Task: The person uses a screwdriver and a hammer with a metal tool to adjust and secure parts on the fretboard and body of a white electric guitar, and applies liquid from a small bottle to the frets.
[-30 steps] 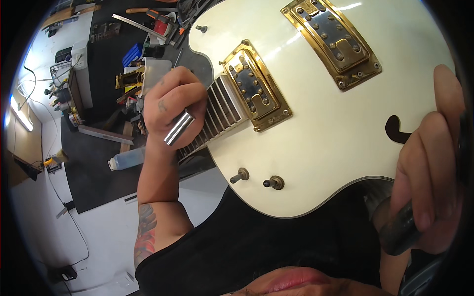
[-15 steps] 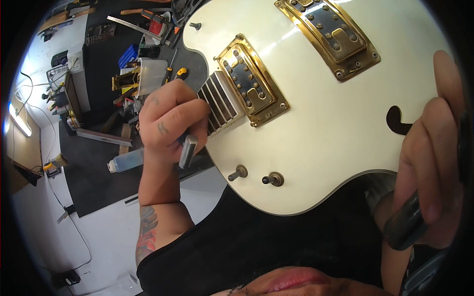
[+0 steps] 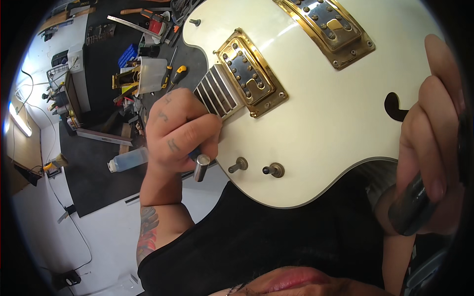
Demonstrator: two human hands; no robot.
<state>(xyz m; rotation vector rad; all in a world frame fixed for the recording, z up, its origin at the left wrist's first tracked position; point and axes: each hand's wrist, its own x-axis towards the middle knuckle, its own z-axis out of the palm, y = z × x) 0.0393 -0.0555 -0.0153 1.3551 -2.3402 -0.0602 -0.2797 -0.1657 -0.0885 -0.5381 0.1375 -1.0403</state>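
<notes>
A cream electric guitar point(image 3: 316, 128) with gold pickups point(image 3: 247, 69) and a dark f-shaped hole fills the upper right. My left hand point(image 3: 182, 133) is closed round a tool with a chrome cylindrical end point(image 3: 200, 170), against the fretboard point(image 3: 217, 89) where it meets the body. Its fingers hide the rest of the tool. My right hand point(image 3: 427, 138) is at the guitar's right side, its fingers curled over a dark cylindrical object point(image 3: 410, 204). Two knob-like posts point(image 3: 274, 169) stick up from the lower left of the guitar's body.
Behind the guitar, a dark workbench point(image 3: 94, 182) holds yellow-and-black screwdrivers point(image 3: 178, 74), a translucent container point(image 3: 153, 74), a blue tray point(image 3: 127, 55), a pale blue bottle point(image 3: 128, 160), metal bars and assorted tools. A lit lamp point(image 3: 20, 118) and cables are at the left.
My left hand has moved down and right along the fretboard, the chrome end turning more upright. The guitar has shifted slightly upward in view, and my right hand has risen with it.
</notes>
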